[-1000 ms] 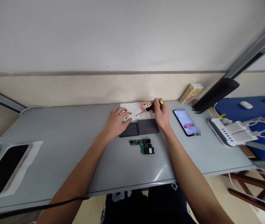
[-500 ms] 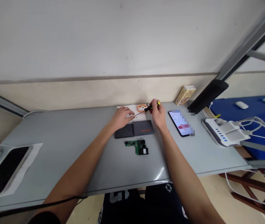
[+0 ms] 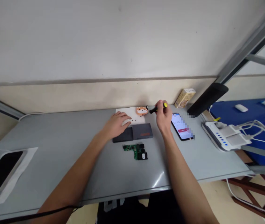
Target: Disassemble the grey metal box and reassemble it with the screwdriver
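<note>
At the frame's centre, the left hand (image 3: 117, 123), loosely spread, is near tiny dark pieces (image 3: 132, 120) on paper (image 3: 124, 110); its careless brush could scatter them. Right of centre, the right hand (image 3: 163, 117) grips a screwdriver (image 3: 154, 109).

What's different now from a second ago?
The right hand moved to the right with the screwdriver it holds, so the tip is farther from the left hand. I can't see anything newly grabbed or let go. The green circuit board, dark case and phone stayed put.
</note>
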Motion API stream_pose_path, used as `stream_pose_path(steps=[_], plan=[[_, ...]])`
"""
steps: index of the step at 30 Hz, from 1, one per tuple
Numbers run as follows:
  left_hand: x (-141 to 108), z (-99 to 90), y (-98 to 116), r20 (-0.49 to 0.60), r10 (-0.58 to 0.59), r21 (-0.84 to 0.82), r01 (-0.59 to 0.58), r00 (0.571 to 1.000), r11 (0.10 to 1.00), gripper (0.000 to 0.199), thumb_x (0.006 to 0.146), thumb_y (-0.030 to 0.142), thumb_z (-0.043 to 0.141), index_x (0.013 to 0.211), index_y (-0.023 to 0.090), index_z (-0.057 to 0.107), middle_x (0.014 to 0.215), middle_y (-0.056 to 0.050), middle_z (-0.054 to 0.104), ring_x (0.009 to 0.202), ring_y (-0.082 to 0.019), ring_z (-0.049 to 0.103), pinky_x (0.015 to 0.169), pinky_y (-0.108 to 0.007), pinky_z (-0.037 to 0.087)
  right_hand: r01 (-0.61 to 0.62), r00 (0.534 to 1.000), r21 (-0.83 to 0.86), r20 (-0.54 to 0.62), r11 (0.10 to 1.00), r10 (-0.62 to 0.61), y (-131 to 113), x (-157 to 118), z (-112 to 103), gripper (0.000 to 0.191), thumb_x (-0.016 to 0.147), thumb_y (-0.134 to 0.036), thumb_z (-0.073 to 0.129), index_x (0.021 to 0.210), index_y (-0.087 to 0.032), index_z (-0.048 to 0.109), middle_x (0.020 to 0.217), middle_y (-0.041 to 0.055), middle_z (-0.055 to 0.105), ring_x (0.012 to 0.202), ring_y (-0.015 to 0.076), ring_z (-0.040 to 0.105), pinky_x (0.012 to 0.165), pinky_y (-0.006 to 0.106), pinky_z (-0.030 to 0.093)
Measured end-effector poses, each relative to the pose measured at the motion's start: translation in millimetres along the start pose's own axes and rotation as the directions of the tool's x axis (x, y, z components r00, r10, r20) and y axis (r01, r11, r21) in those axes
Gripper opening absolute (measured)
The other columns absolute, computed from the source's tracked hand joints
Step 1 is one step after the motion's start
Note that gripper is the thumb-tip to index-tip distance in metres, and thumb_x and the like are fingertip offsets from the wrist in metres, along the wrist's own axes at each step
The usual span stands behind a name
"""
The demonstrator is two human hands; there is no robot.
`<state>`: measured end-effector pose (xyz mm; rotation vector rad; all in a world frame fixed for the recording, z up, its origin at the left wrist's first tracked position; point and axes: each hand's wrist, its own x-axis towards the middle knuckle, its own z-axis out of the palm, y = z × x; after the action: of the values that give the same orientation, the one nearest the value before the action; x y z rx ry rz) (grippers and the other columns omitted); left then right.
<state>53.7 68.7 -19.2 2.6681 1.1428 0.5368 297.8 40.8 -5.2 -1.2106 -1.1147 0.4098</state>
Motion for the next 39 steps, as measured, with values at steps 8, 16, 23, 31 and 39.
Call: stream_pose_path(steps=[8,16,23,31,39], plan=[[-72,-8.1,0,-0.099,0.025,-0.013,-0.027,0.995,1.000,0.034,0.101,0.039,0.058,0.133,0.028,0.064,0.143,-0.010,0.055,0.132,-0.028,0.052,0.114,-0.048,0.043,0.404,0.908,-0.193,0.201,0.894,-0.367,-36,-4,-18,0.021,0.102,-0.039,0.056,0.092,-0.022,0.064,0.090,0.0043,0.064,0.084,0.0177,0.060,0.079,0.033,0.048],[-77,-14.5,-31,0.000,-0.137,-0.126,0.136,0.991,0.983,0.031,0.103,0.040,0.049,0.124,0.024,0.066,0.110,-0.006,0.072,0.096,-0.021,0.066,0.093,-0.038,0.053,0.398,0.684,-0.410,0.729,0.821,0.033,3,-30,-23,0.031,0.091,-0.047,0.071,0.116,-0.029,0.074,0.120,0.0089,0.067,0.096,0.0246,0.068,0.089,0.041,0.053],[-77,-13.2,-24,0.056,-0.107,-0.110,0.112,0.993,0.988,0.034,0.101,0.044,0.051,0.124,0.025,0.067,0.115,-0.007,0.073,0.099,-0.025,0.067,0.092,-0.040,0.052,0.287,0.683,-0.425,0.719,0.858,0.128,3,-25,-28,0.027,0.092,-0.045,0.071,0.112,-0.029,0.076,0.106,0.0062,0.072,0.087,0.0215,0.068,0.083,0.037,0.052],[-76,-12.9,-23,0.044,-0.096,-0.148,0.102,0.994,0.984,0.035,0.105,0.044,0.045,0.121,0.024,0.069,0.118,-0.006,0.073,0.105,-0.025,0.068,0.096,-0.039,0.051,0.314,0.679,-0.453,0.721,0.834,0.136,-1,-25,-26,0.025,0.093,-0.044,0.069,0.111,-0.028,0.075,0.107,0.0054,0.070,0.084,0.0199,0.067,0.081,0.035,0.050],[-77,-14.9,-38,-0.052,-0.219,-0.174,0.207,0.974,0.963,0.040,0.108,0.042,0.035,0.118,0.024,0.068,0.114,-0.005,0.073,0.100,-0.022,0.068,0.090,-0.033,0.049,0.466,0.729,-0.455,0.683,0.759,-0.038,-36,-79,-36,0.019,0.100,-0.027,0.055,0.107,-0.026,0.072,0.107,0.0071,0.073,0.096,0.0228,0.069,0.088,0.039,0.049]])
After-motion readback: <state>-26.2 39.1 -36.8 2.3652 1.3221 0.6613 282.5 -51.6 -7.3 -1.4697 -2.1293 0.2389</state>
